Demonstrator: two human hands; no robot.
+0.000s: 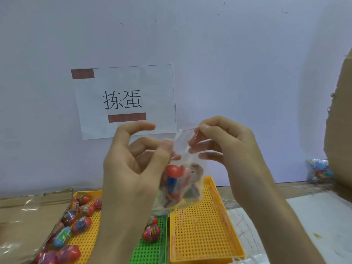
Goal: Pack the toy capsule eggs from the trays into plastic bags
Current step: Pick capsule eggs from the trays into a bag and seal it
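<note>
I hold a clear plastic bag up in front of the wall, with several toy capsule eggs inside it. My left hand pinches the bag's top at its left side. My right hand pinches the red-striped zip edge at the upper right. Below, more capsule eggs lie in a yellow perforated tray at the left. Two further eggs sit in a green tray in the middle. The bag hangs above the trays.
A yellow tray at the right holds only thin clear bags. A filled bag of eggs lies by the wall at far right, beside a cardboard box. Flat cardboard lies left. A paper sign hangs on the wall.
</note>
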